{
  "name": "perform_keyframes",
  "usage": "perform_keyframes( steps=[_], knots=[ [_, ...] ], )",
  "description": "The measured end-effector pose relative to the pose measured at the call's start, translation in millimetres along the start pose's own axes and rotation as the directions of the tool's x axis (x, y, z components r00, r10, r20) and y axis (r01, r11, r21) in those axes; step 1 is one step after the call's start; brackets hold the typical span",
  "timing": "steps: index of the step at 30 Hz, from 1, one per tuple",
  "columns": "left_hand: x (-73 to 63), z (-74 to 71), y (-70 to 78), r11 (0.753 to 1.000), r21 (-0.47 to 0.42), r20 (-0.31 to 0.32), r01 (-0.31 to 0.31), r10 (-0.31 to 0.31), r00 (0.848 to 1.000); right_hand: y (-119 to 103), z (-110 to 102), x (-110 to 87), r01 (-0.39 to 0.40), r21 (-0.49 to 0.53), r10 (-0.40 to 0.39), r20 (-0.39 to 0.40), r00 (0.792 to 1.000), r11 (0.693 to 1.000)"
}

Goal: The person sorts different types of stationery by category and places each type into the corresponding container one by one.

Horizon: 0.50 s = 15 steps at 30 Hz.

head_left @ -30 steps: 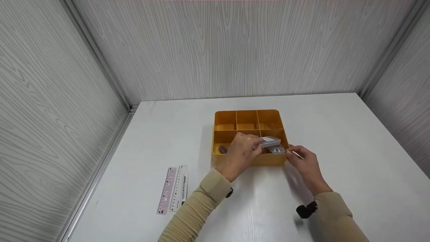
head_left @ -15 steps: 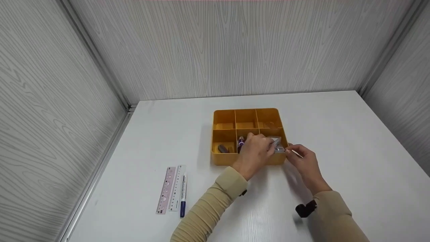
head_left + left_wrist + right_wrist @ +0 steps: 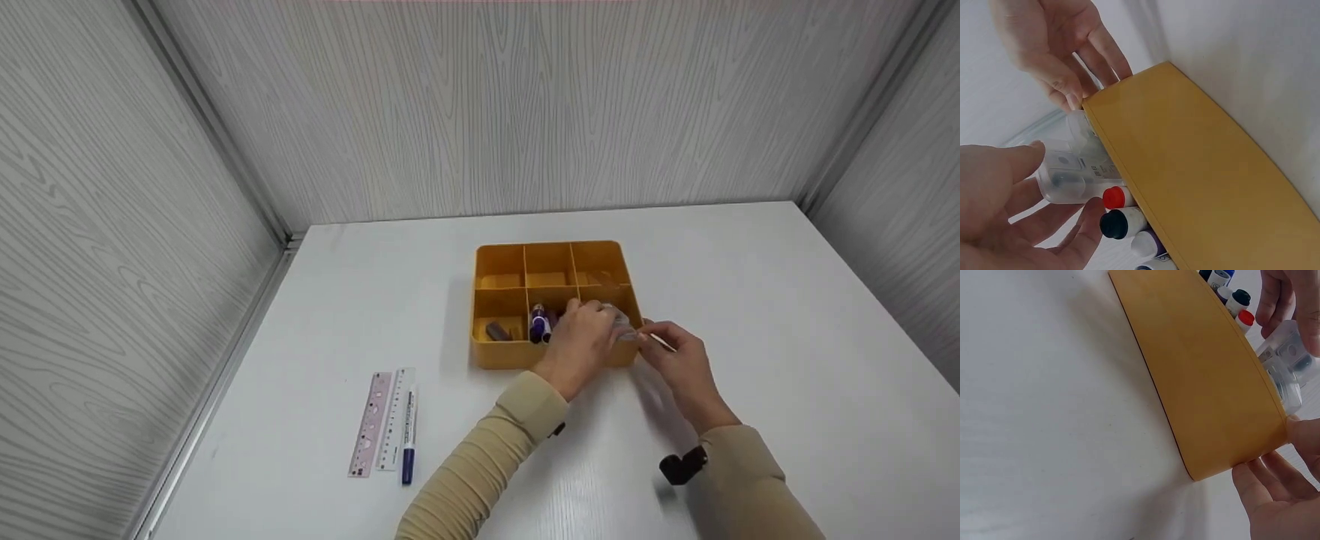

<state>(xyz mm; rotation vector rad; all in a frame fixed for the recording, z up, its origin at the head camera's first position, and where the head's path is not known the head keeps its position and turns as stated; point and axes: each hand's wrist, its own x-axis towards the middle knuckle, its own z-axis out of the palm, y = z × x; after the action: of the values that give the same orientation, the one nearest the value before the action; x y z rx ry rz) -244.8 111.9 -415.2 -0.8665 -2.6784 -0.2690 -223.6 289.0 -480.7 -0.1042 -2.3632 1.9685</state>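
Note:
A yellow compartment box (image 3: 499, 356) stands on the table. My left hand (image 3: 581, 345) grips a small clear plastic case (image 3: 1064, 177) between thumb and fingers, low at the front right compartment. Another clear case (image 3: 1081, 126) lies against it in that compartment. Beside the left fingertips, capped markers poke up from the front middle compartment, among them one with a red cap (image 3: 1113, 198) and one with a black cap (image 3: 1114, 223). My right hand (image 3: 681, 367) pinches the box's right wall near the front corner, thumb at the rim and fingers outside.
A dark grey block (image 3: 496, 331) lies in the front left compartment. Left of the box on the table are a pink ruler (image 3: 370, 424), a clear ruler (image 3: 394, 427) and a blue-capped marker (image 3: 409, 442). Wood-grain panels (image 3: 480, 105) rise behind and at the sides.
My left hand has moved right and lowered the clear case into the front right compartment, uncovering the markers in the middle one. My right hand has stayed at the box corner.

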Motion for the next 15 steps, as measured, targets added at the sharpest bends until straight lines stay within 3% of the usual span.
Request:
perform_keyframes(
  steps=[5, 15],
  knots=[
    [2.6, -0.2, 0.4, 1.0, 0.007, 0.034, 0.015, -0.015, 0.999, -0.6, -0.6, 0.3, -0.006, -0.011, 0.006, -0.001, 1.0, 1.0],
    [-4.3, -0.2, -5.1, 1.0, 0.007, -0.016, -0.01, 0.01, 1.0, -2.0, 1.2, -0.3, -0.016, -0.01, 0.016, 0.0, 1.0, 1.0]
  ],
)
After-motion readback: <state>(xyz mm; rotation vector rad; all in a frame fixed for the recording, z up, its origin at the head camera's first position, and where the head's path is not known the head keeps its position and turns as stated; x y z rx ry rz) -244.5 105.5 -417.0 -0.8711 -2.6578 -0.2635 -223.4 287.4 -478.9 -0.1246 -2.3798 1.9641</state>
